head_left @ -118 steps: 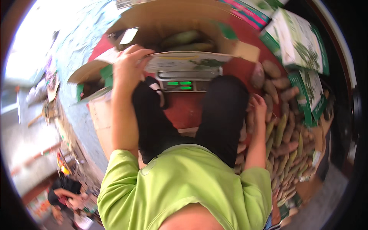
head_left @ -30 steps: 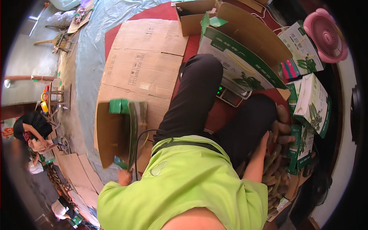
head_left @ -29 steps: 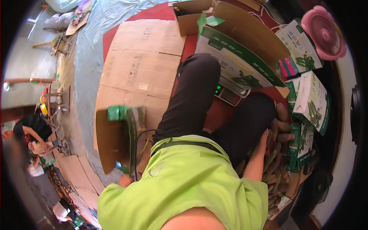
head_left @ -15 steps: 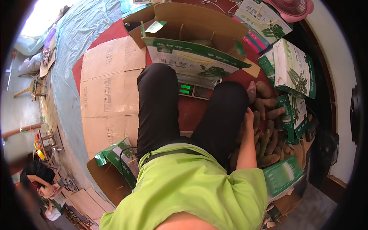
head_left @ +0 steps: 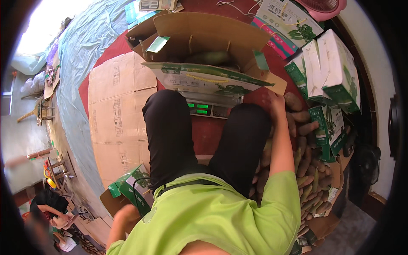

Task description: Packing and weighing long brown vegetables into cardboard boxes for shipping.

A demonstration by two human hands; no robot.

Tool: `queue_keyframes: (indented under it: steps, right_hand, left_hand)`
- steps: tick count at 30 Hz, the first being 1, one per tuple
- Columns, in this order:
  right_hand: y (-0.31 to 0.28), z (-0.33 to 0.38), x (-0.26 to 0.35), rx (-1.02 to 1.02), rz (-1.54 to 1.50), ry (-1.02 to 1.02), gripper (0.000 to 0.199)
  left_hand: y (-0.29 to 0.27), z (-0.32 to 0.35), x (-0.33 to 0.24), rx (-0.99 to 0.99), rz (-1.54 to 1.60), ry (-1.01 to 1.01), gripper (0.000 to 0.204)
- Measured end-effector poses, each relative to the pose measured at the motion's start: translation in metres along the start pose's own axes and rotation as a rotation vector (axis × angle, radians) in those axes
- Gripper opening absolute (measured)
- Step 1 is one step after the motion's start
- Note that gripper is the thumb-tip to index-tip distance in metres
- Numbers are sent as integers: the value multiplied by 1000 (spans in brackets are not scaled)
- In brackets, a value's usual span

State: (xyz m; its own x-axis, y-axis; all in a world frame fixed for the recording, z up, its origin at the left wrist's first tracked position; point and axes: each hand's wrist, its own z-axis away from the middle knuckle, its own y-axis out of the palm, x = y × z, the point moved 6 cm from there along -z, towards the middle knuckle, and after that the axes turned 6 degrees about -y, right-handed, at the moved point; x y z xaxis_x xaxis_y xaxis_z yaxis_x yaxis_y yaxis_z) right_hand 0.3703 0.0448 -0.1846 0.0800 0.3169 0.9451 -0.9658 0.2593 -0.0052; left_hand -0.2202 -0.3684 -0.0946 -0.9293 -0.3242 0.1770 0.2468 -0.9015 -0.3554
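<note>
My right hand (head_left: 277, 103) reaches forward past my right knee, beside the near right corner of a large open carton (head_left: 204, 78). Its fingers are bent; whatever lies in them is hidden. Around its wrist lies a heap of long green and brownish radishes (head_left: 304, 161). A green radish (head_left: 210, 57) shows inside the open carton, which rests on a scale (head_left: 208, 110) with lit green displays. My left hand (head_left: 128, 213) is curled at the lower left, beside a green and white carton (head_left: 134, 185); its fingertips are out of sight.
Flattened brown cardboard (head_left: 121, 106) covers the left of the red floor covering (head_left: 206, 134). Beyond it spreads a blue sheet (head_left: 85, 85). White and green cartons (head_left: 323, 72) stand at the right, near a pink fan (head_left: 325, 6). Another person (head_left: 49, 208) sits far left.
My right hand has moved forward from the radish heap. My left hand has come into view. A blurred green panel over the radishes has gone, and the right-hand cartons show different faces.
</note>
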Motion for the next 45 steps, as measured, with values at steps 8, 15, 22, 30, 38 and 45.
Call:
queue_keyframes:
  steps: [8,15,22,30,38,45]
  right_hand:
    - [11,-28,-7,31,-230,-46,29]
    - [18,-32,10,91,-232,-109,38]
    - [30,-24,49,136,-228,-137,37]
    - [48,-27,68,126,-133,-56,37]
    - [75,-22,79,159,-247,115,34]
    - [162,-3,149,238,-46,-54,44]
  left_hand:
    - [-217,-19,-35,-664,326,204,22]
    - [-364,-78,-138,-603,1015,560,41]
    - [-435,-112,-223,-557,1121,841,53]
    - [-437,-124,-230,-422,1314,656,52]
    - [-425,-130,-217,-372,1617,616,47]
    - [-394,-151,-119,-314,1908,616,44]
